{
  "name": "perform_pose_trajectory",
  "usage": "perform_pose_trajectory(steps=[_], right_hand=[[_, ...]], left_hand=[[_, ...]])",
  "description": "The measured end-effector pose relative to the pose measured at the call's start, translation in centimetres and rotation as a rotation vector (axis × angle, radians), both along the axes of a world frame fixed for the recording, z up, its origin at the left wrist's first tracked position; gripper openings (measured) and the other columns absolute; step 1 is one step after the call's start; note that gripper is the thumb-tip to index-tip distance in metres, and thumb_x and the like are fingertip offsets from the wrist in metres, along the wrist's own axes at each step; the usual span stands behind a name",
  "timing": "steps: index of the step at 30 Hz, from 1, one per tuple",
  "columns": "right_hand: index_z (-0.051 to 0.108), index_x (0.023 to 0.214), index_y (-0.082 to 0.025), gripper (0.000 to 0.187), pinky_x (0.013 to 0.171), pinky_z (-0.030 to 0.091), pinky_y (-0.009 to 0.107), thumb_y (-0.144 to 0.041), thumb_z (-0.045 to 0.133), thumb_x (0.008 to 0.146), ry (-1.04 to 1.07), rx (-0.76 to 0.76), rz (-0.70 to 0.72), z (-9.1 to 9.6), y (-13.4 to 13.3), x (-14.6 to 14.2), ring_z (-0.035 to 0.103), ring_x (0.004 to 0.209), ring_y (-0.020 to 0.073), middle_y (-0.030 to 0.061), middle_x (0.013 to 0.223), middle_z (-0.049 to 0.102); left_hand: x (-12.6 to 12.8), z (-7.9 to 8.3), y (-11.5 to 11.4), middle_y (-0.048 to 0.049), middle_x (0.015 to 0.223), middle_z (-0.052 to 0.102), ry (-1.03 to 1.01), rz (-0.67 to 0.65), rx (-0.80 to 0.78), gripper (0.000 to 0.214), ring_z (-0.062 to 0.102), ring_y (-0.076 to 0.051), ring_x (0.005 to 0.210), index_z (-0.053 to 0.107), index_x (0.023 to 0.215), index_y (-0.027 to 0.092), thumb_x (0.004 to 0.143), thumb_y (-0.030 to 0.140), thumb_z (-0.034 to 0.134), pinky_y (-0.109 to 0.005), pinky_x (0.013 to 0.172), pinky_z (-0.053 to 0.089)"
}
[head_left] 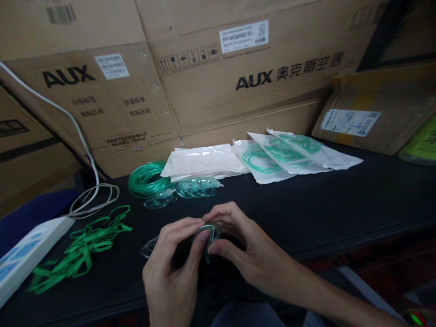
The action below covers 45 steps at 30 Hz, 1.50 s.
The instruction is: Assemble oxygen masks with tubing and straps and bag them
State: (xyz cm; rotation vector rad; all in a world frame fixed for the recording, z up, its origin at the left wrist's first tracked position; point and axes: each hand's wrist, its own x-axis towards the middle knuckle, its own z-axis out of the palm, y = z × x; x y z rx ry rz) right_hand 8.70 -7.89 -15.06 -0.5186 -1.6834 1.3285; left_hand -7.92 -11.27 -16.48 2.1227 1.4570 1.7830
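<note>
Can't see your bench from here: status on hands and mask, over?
Left hand and right hand both pinch the mask, at table's near edge. Straps left, tubing coil and bags behind. Nothing blocking the hands.

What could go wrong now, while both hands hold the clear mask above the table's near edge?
1. The clear mask, only pinched between the left hand and right hand, might slip and drop past the near edge of the table.
2. The loose green straps beside the left hand could tangle or get swept off.

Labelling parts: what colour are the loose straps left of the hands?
Green. The straps show best in the head view.
</note>
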Motion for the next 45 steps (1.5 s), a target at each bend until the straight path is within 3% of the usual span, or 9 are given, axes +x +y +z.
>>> perform_pose_trajectory(steps=[4,7,9,12,18,29,41,45], right_hand=[[0.053,0.127,-0.024,0.034,0.099,0.052,0.032,-0.026,0.067,0.096,-0.115,0.232,-0.221,-0.9,-0.5,-0.2,0.066,0.113,0.019,0.0067,0.122,0.067],[0.053,0.119,-0.021,0.032,0.086,0.055,0.033,-0.038,0.066,0.095,-0.158,0.448,-0.337,-1.1,-1.1,-0.3,0.066,0.1,0.0217,0.0085,0.112,0.067],[0.053,0.113,-0.02,0.028,0.08,0.055,0.035,-0.04,0.063,0.096,-0.218,0.548,-0.371,-1.1,-1.4,-0.4,0.064,0.092,0.0226,0.0079,0.103,0.066],[0.055,0.107,-0.019,0.01,0.078,0.053,0.036,-0.026,0.052,0.1,-0.327,0.618,-0.404,-1.1,-1.6,-0.6,0.062,0.087,0.0222,0.0077,0.097,0.067],[0.058,0.1,-0.017,0.013,0.073,0.05,0.035,-0.019,0.045,0.101,-0.369,0.674,-0.454,-1.3,-1.6,-0.7,0.061,0.081,0.0214,0.0084,0.092,0.069],[0.058,0.083,-0.018,0.027,0.068,0.044,0.032,-0.015,0.039,0.104,-0.399,0.763,-0.57,-1.6,-1.3,-1.1,0.057,0.067,0.0166,0.003,0.074,0.064],[0.057,0.078,-0.019,0.027,0.066,0.038,0.029,-0.013,0.044,0.101,-0.405,0.705,-0.573,-2.1,-1.1,-1.1,0.05,0.061,0.0133,-0.0013,0.068,0.059],[0.052,0.074,-0.02,0.028,0.065,0.036,0.028,-0.013,0.045,0.1,-0.371,0.615,-0.526,-2.0,-0.9,-0.8,0.047,0.058,0.0115,-0.0041,0.065,0.054]], left_hand=[[0.1,-0.4,-0.2,0.0006,0.094,0.068,-0.058,0.045,0.109,0.021,0.066,-0.014,0.088,0.066,0.093,0.021,0.085,0.002,0.07,-0.026,0.078,0.056],[0.3,-0.5,-0.2,0.0008,0.093,0.067,-0.052,0.069,0.151,0.023,0.066,-0.014,0.085,0.063,0.089,0.02,0.082,0.0,0.071,-0.027,0.076,0.055],[0.4,-0.5,-0.2,0.0008,0.094,0.067,-0.019,0.072,0.182,0.025,0.066,-0.014,0.084,0.063,0.089,0.02,0.08,0.0,0.073,-0.027,0.075,0.056],[0.5,-0.6,-0.2,0.0009,0.092,0.067,-0.003,0.075,0.195,0.028,0.067,-0.014,0.082,0.063,0.095,0.02,0.079,0.0,0.075,-0.028,0.074,0.056],[0.4,-0.5,-0.3,0.001,0.092,0.067,0.053,0.08,0.126,0.025,0.065,-0.014,0.085,0.066,0.1,0.021,0.084,0.003,0.073,-0.027,0.077,0.055],[0.2,-0.3,-0.4,0.0012,0.086,0.067,0.135,0.06,0.184,0.024,0.065,-0.014,0.077,0.067,0.091,0.022,0.082,0.001,0.074,-0.028,0.069,0.056],[0.5,-0.2,-0.3,0.0008,0.088,0.067,0.19,0.111,0.217,0.021,0.065,-0.013,0.074,0.068,0.088,0.022,0.081,0.003,0.076,-0.026,0.066,0.055],[0.2,-0.2,-0.4,0.001,0.087,0.068,0.242,0.121,0.223,0.023,0.065,-0.013,0.076,0.07,0.088,0.022,0.079,0.003,0.078,-0.027,0.067,0.055]])
